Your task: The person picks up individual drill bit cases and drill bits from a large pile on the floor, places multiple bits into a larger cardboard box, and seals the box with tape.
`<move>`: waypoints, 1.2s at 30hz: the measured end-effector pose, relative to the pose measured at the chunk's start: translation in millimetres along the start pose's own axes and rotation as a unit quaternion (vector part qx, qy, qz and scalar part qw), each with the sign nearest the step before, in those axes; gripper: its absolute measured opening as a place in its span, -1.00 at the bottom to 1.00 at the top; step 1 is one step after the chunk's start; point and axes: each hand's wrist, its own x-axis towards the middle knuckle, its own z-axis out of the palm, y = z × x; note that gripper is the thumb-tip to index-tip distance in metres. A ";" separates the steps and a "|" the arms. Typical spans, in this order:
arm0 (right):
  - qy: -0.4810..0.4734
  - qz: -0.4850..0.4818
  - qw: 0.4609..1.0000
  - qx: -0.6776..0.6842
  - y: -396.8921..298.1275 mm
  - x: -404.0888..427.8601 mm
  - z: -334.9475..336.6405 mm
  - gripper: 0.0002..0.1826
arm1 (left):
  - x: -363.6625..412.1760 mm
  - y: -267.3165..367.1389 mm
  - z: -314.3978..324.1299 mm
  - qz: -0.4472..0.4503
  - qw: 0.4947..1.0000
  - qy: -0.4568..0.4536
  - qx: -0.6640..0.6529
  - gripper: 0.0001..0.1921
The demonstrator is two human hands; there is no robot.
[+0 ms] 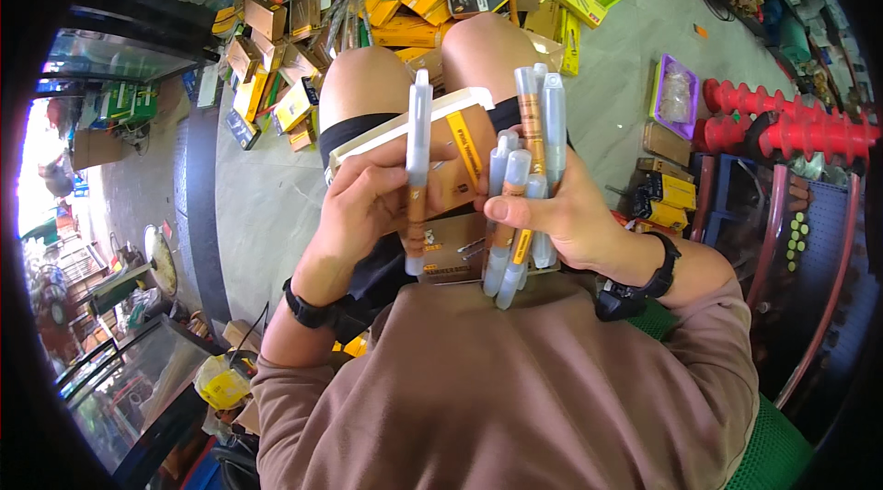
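Observation:
Between the thumb and fingers of my left hand [369, 193] a single clear plastic drill-bit tube [417, 172] stands nearly upright, an orange-brown label on its lower half. My right hand [572, 214] grips a loose bunch of several similar drill-bit tubes [508, 214], which point different ways. Behind both hands a brown cardboard box [452, 169] with a yellow stripe and a raised white flap rests over my lap. Another brown hammer-drill-bit box [452, 252] lies flat nearer my body, partly covered by the tubes. Some fingers of each hand are hidden.
Beyond my knees, a heap of brown, yellow and orange boxes [397, 7] covers the floor. At the right are a purple tray [676, 96], red earth augers [793, 121] and stacked yellow boxes [669, 193]. A glass display case [138, 386] stands at the lower left.

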 end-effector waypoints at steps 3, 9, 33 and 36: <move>-0.002 0.008 1.000 -0.023 -2.3 1.4 -1.2 -0.49 | 8.4 -5.1 12.4 -0.001 0.995 0.096 -0.040 -0.43; -0.011 0.039 0.999 0.006 -5.0 1.2 -3.8 -0.53 | 10.5 -14.0 1.5 0.037 0.996 0.069 0.030 -0.20; -0.026 -0.007 0.999 -0.026 3.6 0.7 -12.6 -0.32 | 13.5 12.8 27.4 0.095 0.984 0.148 0.025 -0.21; -0.025 -0.004 0.999 -0.024 2.2 -0.7 -12.3 -0.32 | 14.1 12.8 28.2 0.101 0.985 0.140 0.005 -0.25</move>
